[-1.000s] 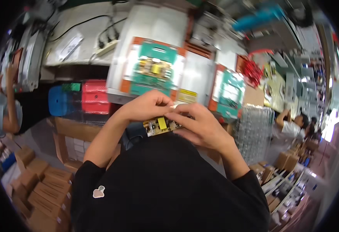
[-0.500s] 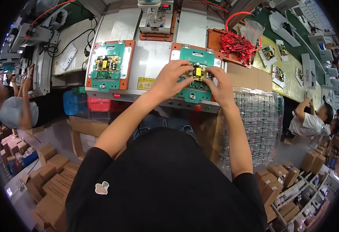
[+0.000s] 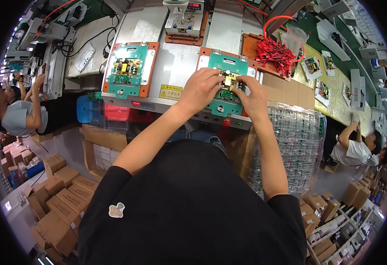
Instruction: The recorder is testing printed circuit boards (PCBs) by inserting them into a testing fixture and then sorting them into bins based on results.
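Note:
In the right-hand green fixture plate (image 3: 227, 58) lies a circuit board (image 3: 229, 81) with a yellow transformer and other parts on it. My left hand (image 3: 199, 90) pinches the board's left side with thumb and fingers. On the opposite side, my right hand (image 3: 253, 99) has its fingers closed on the board's right edge. The fingertips partly cover both ends of the board. A second green fixture plate (image 3: 121, 90) to the left carries a similar circuit board (image 3: 127, 66), which neither hand touches. Both plates sit on orange-brown bases.
A machine (image 3: 184, 23) with a red display stands at the back between the fixtures. Red wires (image 3: 274, 54) fill a brown tray at the right. Stacked clear plastic trays (image 3: 290, 143) stand beside my right forearm. Co-workers sit at both sides, and cardboard boxes (image 3: 65, 212) lie behind.
The whole view has shifted slightly, so the bench appears a little further right. Both hands stay at the same board, with the fingers slightly changed in position.

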